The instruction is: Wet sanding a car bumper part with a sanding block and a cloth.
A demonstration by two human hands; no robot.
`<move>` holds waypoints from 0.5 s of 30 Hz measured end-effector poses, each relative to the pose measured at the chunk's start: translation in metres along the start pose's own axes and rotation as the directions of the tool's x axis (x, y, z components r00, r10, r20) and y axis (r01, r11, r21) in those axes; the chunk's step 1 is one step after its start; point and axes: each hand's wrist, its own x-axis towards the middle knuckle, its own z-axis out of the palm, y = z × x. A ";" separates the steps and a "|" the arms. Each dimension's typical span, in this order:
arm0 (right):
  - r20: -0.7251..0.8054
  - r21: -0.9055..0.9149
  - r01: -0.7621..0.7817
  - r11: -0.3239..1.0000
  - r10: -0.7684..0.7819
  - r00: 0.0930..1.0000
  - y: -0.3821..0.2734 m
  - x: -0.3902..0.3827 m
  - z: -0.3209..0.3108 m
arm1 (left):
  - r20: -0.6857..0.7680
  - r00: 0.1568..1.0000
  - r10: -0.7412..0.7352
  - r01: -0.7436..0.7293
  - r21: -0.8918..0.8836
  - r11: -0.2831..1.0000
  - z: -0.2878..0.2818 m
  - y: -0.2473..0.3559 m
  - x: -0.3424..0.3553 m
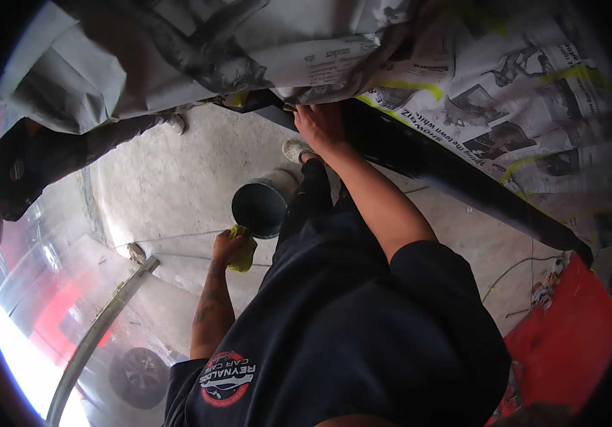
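Observation:
My left hand [228, 246] is closed round a crumpled yellow-green cloth [243, 253], held low beside a grey bucket [282, 186]. The bucket's dark inside faces me, and I cannot tell what is in it. Higher up, my right hand [320, 127] is at the edge of a long black car sill panel [455, 186]. Its fingers are bent and pressed together, with a small edge showing at their tips. What they grip, if anything, is too small to make out.
Newspaper masking sheets [487, 107] with yellow tape [409, 87] cover the car body above the sill. Another person [43, 160] in dark clothes is at the left. A curved metal strip [99, 327], a wheel [139, 377] and a red panel [569, 341] lie around the concrete floor [178, 171].

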 end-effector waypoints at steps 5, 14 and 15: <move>0.217 -0.260 -0.048 0.964 0.107 0.970 0.037 -0.060 -0.056 | -0.128 0.984 0.121 -0.085 0.258 0.962 -0.035 -0.034 0.004; 0.088 -0.165 -0.002 0.986 0.016 0.996 0.021 -0.039 -0.035 | -0.003 1.000 0.012 -0.012 0.071 0.997 0.006 0.025 0.003; 0.108 -0.180 0.026 0.983 -0.006 0.994 0.024 -0.049 -0.041 | -0.025 1.000 0.018 -0.015 0.082 0.997 0.006 0.027 0.004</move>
